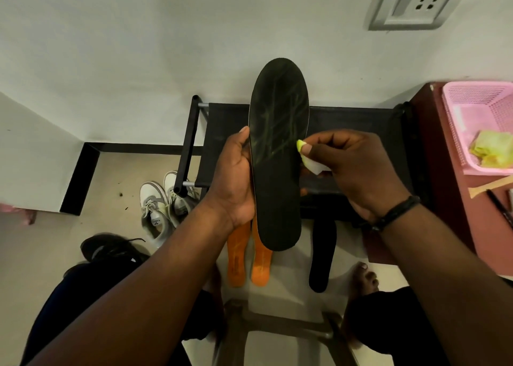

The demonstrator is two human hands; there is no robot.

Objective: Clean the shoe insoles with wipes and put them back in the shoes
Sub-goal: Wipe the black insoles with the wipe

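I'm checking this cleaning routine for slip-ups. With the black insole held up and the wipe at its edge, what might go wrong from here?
The left hand grips the black insole only along one side, so wiping pressure may bend or twist it loose. The right hand pinches a small folded wipe already tinted yellow-green; it may smear the streaks rather than lift them. If dropped, the insole could land on the orange insoles on the floor.

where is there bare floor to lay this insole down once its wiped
Bare floor lies between the right orange insole and the black insole. More lies by the wall, left of the white sneakers. It is crowded around the sneakers and the black shoe, and the pink basket holds used wipes.
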